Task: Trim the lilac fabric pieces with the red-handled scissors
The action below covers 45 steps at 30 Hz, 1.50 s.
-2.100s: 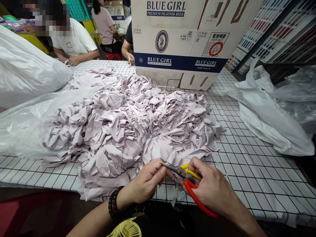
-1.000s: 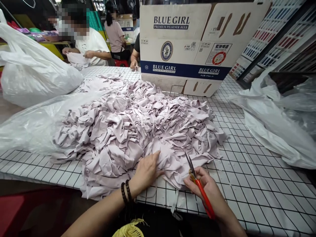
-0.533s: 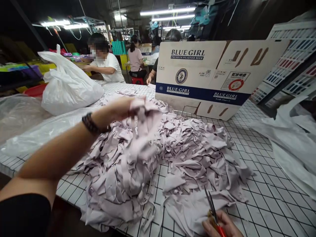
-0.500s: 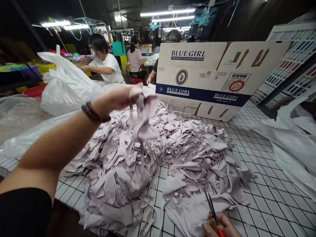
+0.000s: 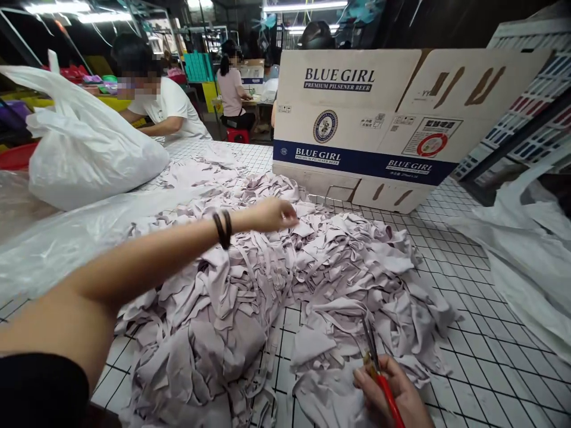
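Observation:
A big heap of pale mauve cloth pieces (image 5: 223, 285) spreads over the white table with black grid lines (image 5: 468, 309). My left hand (image 5: 272, 215) is over the back middle of the heap, its fingers bent and blurred, so whether they pinch any cloth is unclear. Two dark bands circle that wrist. Low on the right, my right hand (image 5: 392, 389) is closed on scissors with red handles (image 5: 387, 395), their dark blades pointing up and away over the right-hand pile (image 5: 357, 261).
A beer carton (image 5: 348, 119) stands behind the heap. White plastic bags lie left (image 5: 93, 154) and right (image 5: 526, 238). One person (image 5: 172, 107) leans at the table's far left; another (image 5: 232, 89) sits farther back. Crates rise at the right.
My left hand has lowered and moved right; the cloth that hung from it no longer hangs there. My right hand and scissors have risen slightly. The person at far left leans lower.

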Available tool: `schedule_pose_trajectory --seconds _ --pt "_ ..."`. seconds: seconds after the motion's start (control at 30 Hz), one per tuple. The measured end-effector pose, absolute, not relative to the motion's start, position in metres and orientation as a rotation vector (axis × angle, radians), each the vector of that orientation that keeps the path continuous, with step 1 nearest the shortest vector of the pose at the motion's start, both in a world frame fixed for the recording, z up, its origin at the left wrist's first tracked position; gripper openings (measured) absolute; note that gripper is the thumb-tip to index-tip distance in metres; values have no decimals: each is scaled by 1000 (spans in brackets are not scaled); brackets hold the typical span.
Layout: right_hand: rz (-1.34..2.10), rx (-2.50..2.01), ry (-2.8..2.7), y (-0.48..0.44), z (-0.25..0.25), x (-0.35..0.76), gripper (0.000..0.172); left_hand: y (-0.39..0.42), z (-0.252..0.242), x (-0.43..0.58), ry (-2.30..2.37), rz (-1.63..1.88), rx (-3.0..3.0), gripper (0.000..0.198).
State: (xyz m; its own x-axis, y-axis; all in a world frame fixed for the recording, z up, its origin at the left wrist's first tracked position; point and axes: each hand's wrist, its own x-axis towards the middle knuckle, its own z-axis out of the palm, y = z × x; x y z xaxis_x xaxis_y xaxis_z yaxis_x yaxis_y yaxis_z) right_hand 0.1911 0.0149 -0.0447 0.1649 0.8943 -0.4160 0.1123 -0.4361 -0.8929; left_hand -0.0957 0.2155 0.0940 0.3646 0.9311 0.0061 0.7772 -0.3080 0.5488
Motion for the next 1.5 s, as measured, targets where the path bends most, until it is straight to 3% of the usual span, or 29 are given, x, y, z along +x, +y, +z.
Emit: schedule_pose_trajectory --seconds 0.17,0.27,0.37,0.57,0.7,0.93,1.13,1.33,1.5 --pt "1356 -1601 -982 11 -24 188 44 187 29 -17 1476 377 2172 39" --pt "1370 -1578 -949 -3 -23 195 44 183 23 -9 1546 411 2168 20" --pt "1355 -1607 -905 -7 -27 205 44 171 23 -15 1555 452 2154 14" --pt "1402 -1477 -971 22 -20 199 46 162 20 0 1638 606 2064 33" --pt "1393 -1364 -1060 22 -17 189 41 187 19 20 1674 585 1869 34" --pt "1359 -1472 -867 -2 -51 212 50 200 28 21 1440 611 1515 44" --pt "1319 -1476 -856 -9 -40 214 45 119 51 3 1093 716 1296 51" --pt "1124 -1265 -938 -14 0 193 36 13 65 11 677 725 677 39" --pt "1357 -1141 -1029 5 6 169 40 -21 78 11 583 770 618 35"
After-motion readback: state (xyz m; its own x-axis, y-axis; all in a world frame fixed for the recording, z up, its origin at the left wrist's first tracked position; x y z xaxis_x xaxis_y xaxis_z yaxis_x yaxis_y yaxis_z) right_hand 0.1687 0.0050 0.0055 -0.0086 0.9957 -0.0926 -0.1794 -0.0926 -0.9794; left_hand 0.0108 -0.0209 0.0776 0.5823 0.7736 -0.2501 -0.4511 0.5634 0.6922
